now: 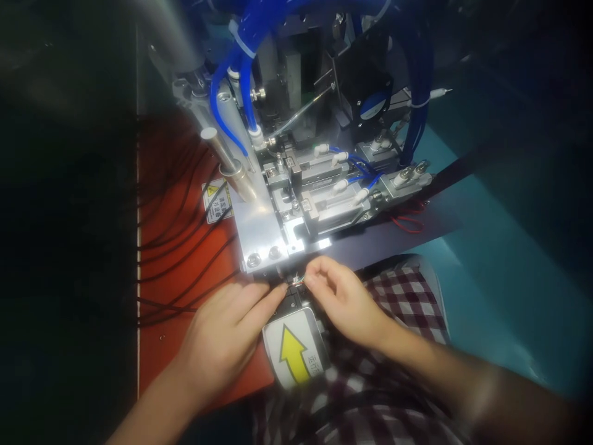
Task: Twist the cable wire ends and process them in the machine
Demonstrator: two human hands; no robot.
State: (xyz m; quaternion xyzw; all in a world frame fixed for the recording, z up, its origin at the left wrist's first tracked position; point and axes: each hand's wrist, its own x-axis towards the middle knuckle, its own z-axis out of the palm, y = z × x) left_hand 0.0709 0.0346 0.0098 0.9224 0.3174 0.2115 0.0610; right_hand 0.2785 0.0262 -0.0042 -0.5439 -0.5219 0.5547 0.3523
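Note:
Just below the front edge of the machine's metal plate (262, 238), my two hands meet at a small dark fixture (293, 301). My right hand (345, 300) is closed, thumb and index finger pinching thin coloured wires (299, 281) that look green, white and reddish. From the left, my left hand (231, 321) reaches in with its fingers together and bent. Its foremost fingertip lies right beside the wire ends. What those fingers hold is hidden under the hand.
Above the hands stands a machine with metal slide cylinders (336, 207) and blue air tubes (248, 80). Black cables (185, 266) cross the orange-red surface (162, 364) at left. A white block with a yellow arrow (294, 352) sits below the fixture. A warning label (217, 201) lies left of the plate.

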